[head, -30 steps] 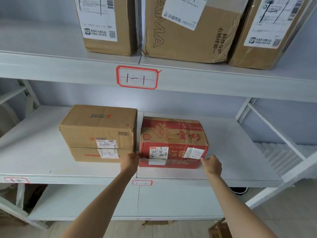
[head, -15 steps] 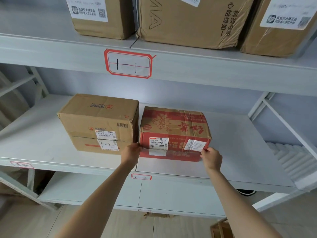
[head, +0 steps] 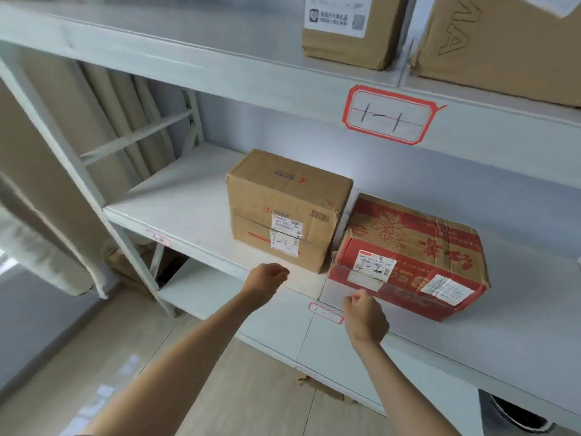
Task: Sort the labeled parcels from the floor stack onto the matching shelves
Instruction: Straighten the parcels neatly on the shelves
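A red printed parcel [head: 415,247] labeled 1-2 lies on the middle shelf [head: 188,199], beside a brown parcel [head: 283,202] also marked 1-2. A small red-bordered tag [head: 325,312] reading 1-2 sticks on this shelf's front edge. My left hand [head: 265,280] hovers in front of the brown parcel, fingers loosely curled, holding nothing. Just short of the red parcel's front left corner is my right hand [head: 364,316], loosely curled and apart from the box.
The upper shelf carries a big 1-1 tag [head: 390,113] and two brown cartons [head: 349,29] [head: 503,42]. A beige curtain [head: 47,184] hangs at the left. A lower shelf [head: 201,287] and wooden floor [head: 157,357] lie below; a dark shoe [head: 515,413] is at lower right.
Both hands have let go of the red parcel and drawn back toward me. The view has swung to the left, so the parcels now sit right of centre.
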